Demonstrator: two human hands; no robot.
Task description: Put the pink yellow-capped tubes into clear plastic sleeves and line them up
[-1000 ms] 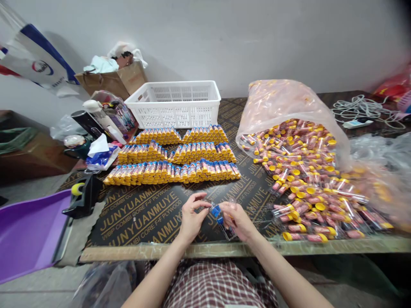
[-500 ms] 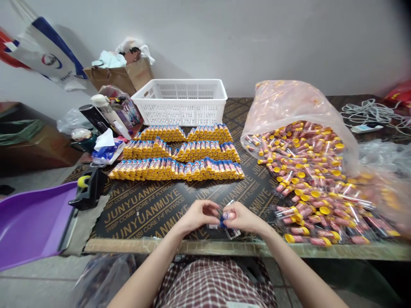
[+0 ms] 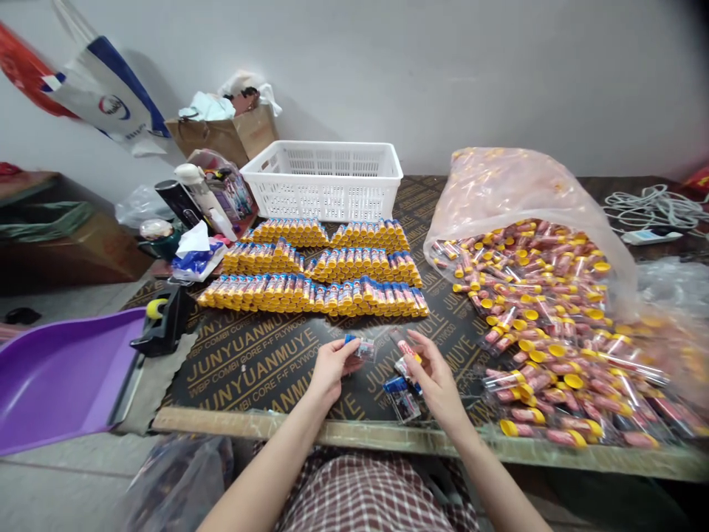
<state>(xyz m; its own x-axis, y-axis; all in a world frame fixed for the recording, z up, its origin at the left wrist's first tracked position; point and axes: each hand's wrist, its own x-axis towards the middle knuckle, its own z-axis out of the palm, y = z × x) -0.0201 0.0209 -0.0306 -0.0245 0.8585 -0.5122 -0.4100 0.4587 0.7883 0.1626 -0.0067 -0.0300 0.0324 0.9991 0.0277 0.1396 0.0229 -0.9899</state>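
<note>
My left hand point(image 3: 334, 363) pinches a small clear packet with a blue end point(image 3: 361, 347) above the dark board. To its right, my right hand point(image 3: 433, 367) is closed on a pink tube with a yellow cap point(image 3: 408, 350) in clear wrap. Small blue-and-clear packets point(image 3: 402, 400) lie on the board beside and below the right hand. Beyond the hands, stacked rows of yellow-ended tubes with blue tops point(image 3: 315, 294) stand in two columns. A big heap of pink tubes with yellow caps point(image 3: 554, 355) spills from a translucent bag point(image 3: 498, 181) on the right.
Behind the rows stands a white basket point(image 3: 326, 196). Bottles, a tissue pack point(image 3: 198, 260) and a black tape dispenser point(image 3: 166, 325) are at the left, near a purple dustpan point(image 3: 60, 377). White cable point(image 3: 653, 207) lies at the back right. The board's front edge point(image 3: 332, 432) is taped.
The hands have moved apart. The left hand now holds a blue-ended packet out, the right a pink tube. Packets beneath the right hand have come into view. The camera view has shifted slightly.
</note>
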